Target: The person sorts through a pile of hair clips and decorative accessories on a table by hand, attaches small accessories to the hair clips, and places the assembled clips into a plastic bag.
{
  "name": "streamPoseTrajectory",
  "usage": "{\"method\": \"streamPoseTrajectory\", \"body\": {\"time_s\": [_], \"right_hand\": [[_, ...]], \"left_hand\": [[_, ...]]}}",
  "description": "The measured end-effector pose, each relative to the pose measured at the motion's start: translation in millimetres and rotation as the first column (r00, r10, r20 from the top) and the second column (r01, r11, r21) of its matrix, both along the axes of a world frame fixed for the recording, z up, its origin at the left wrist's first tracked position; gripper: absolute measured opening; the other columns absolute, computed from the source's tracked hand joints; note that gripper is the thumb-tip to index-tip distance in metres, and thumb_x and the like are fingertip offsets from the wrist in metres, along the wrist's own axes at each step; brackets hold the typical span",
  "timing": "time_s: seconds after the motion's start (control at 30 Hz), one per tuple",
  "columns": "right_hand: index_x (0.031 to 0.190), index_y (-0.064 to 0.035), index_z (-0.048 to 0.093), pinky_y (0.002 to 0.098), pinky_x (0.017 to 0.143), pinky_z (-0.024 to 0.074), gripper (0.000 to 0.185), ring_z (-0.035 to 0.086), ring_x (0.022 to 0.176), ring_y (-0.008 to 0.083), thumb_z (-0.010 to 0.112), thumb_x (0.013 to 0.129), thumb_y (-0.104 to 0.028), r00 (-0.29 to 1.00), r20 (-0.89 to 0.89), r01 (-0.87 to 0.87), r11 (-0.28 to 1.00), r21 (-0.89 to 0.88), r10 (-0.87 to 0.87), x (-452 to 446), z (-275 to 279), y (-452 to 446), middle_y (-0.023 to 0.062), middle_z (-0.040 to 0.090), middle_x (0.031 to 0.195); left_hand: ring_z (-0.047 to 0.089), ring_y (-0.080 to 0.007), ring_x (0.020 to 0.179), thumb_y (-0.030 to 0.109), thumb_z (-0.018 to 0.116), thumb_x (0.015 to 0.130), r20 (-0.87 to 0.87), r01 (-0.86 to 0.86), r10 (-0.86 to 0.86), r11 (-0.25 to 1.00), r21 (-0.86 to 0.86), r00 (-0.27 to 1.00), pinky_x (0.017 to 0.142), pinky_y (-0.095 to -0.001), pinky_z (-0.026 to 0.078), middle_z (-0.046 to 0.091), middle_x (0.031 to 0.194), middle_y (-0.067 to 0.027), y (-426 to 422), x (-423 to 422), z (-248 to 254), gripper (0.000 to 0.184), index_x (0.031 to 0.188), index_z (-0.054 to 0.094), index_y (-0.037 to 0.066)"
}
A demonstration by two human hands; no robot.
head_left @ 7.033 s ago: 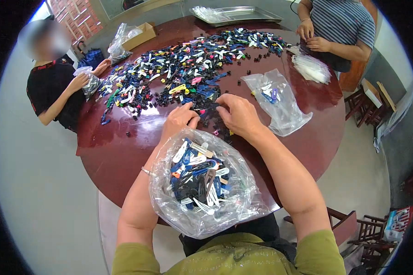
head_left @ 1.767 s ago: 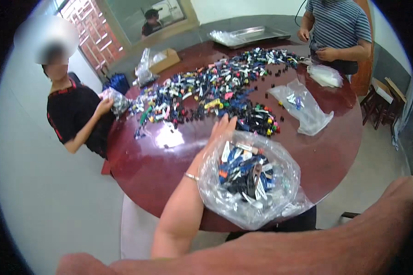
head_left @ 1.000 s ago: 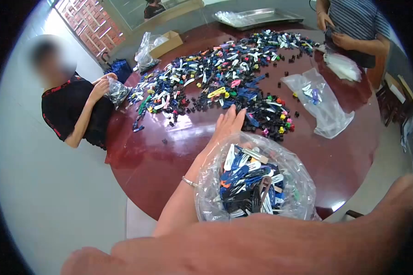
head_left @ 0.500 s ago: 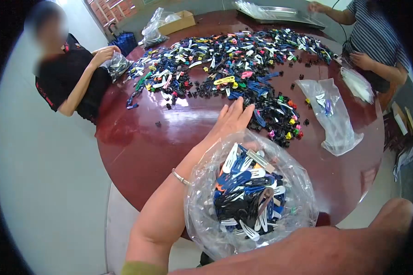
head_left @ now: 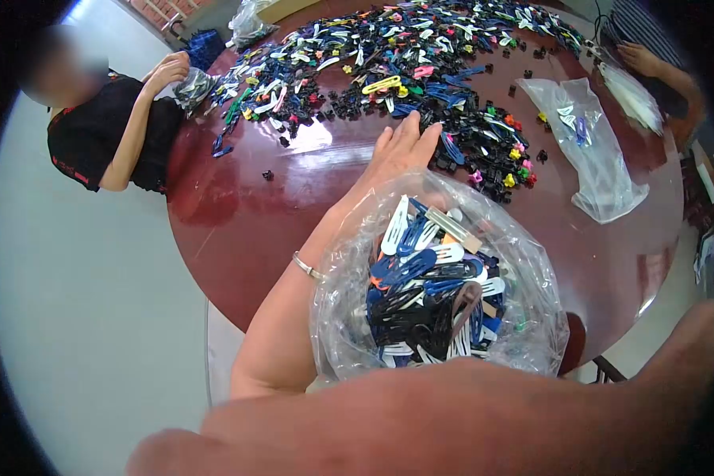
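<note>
My left hand (head_left: pixel 403 151) lies flat on the table with its fingers spread, their tips at the near edge of a big pile of hair clips (head_left: pixel 365 97). The pile mixes snap clips with small black claw clips and a few bright flower-shaped ones. In front of my left forearm, a clear plastic bag (head_left: pixel 523 289) gapes at the top, full of blue, white and black snap hair clips (head_left: pixel 420 274). My right hand (head_left: pixel 452 420), blurred and very near the camera, stretches across the bottom of the view and covers the bag's lower part. Its grip cannot be made out.
A flat clear bag (head_left: pixel 583 151) with a few clips lies on the round red table (head_left: pixel 246 254) at right. A person in black (head_left: pixel 107 127) handles a small bag (head_left: pixel 194 89) at left. Another person's arm (head_left: pixel 662 75) reaches beside white plastic bags (head_left: pixel 631 95).
The view has shifted, so the table and pile sit higher. My right hand now spreads further left across the bottom. My left hand stays at the pile's edge, fingers spread.
</note>
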State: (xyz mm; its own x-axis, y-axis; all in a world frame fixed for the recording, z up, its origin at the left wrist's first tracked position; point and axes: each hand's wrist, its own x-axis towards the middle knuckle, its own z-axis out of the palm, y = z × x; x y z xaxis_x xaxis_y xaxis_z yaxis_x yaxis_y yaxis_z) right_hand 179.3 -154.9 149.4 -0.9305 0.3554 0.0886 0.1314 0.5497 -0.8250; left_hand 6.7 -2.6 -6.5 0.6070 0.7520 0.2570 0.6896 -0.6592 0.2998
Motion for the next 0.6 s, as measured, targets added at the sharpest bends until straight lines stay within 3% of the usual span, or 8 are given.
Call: {"method": "streamPoseTrajectory", "body": {"time_s": [0.37, 0.53, 0.57, 0.6], "right_hand": [[0.101, 0.0009, 0.062, 0.0284, 0.066, 0.0495, 0.029, 0.062, 0.071, 0.0165, 0.070, 0.074, -0.006, 0.999, 0.034, 0.010, 1.000, 0.000, -0.010, 2, -2, -2, 0.0056, 0.063, 0.082], [0.101, 0.0008, 0.062, 0.0278, 0.066, 0.0496, 0.029, 0.062, 0.071, 0.0157, 0.070, 0.075, -0.006, 1.000, 0.021, 0.018, 1.000, 0.013, -0.019, 1, 2, -4, 0.0053, 0.063, 0.082], [0.101, 0.0008, 0.062, 0.0277, 0.066, 0.0496, 0.029, 0.062, 0.071, 0.0156, 0.070, 0.075, -0.006, 1.000, 0.018, 0.021, 1.000, 0.015, -0.021, 0, 1, -4, 0.0052, 0.063, 0.082], [0.102, 0.0008, 0.062, 0.0276, 0.066, 0.0496, 0.029, 0.062, 0.071, 0.0154, 0.070, 0.075, -0.006, 1.000, 0.005, 0.026, 1.000, 0.007, -0.026, 1, 2, -4, 0.0051, 0.063, 0.082]], "left_hand": [[0.023, -0.0449, 0.134, 0.046, 0.072, 0.068, 0.063, 0.036, -0.036, 0.999, 0.014, 0.997, 0.111, -0.0528, 0.015, 0.023, 0.140, -0.0365, -2, -4, -1, 0.095, 0.137, 0.029, -0.004], [0.022, -0.0454, 0.135, 0.044, 0.077, 0.063, -0.023, -0.026, 0.025, 0.999, -0.032, 0.999, 0.110, -0.0538, 0.015, 0.023, 0.140, -0.0370, 9, 1, -6, 0.101, 0.139, 0.028, -0.002], [0.027, -0.0452, 0.132, 0.044, 0.078, 0.060, -0.071, -0.031, 0.036, 0.997, 0.069, 0.997, 0.108, -0.0536, 0.020, 0.027, 0.138, -0.0353, 16, 0, -16, 0.102, 0.138, 0.030, -0.002], [0.030, -0.0449, 0.130, 0.043, 0.080, 0.058, -0.095, -0.028, 0.031, 0.999, 0.033, 0.995, 0.106, -0.0536, 0.023, 0.030, 0.137, -0.0331, 22, 0, -11, 0.103, 0.137, 0.031, -0.001]]}}
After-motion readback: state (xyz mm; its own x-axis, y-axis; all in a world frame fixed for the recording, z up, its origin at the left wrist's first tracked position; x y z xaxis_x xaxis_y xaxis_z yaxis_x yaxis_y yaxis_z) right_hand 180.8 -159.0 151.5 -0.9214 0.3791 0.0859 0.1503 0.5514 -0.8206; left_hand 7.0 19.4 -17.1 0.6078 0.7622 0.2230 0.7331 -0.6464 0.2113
